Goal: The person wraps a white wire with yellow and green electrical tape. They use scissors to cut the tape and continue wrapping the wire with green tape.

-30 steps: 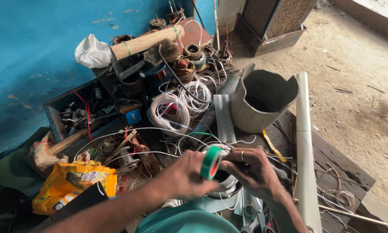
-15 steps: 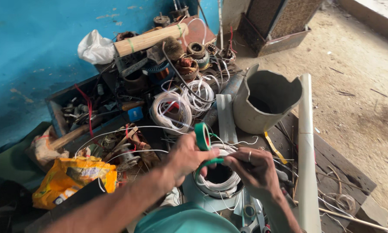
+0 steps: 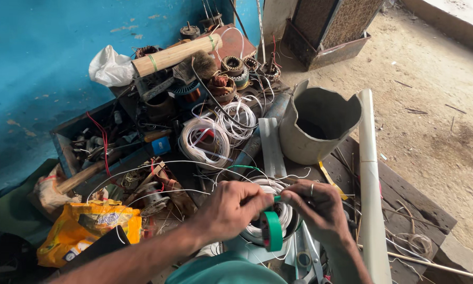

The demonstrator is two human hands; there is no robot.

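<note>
Two hands — left hand (image 3: 231, 208), right hand (image 3: 315, 208) — pinch one green tape roll (image 3: 272, 230) over wire coil (image 3: 270, 210).

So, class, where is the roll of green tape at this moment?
In the head view, the roll of green tape sits low and centre, on edge between the left hand and right hand, in front of a coil of white wire.
</note>
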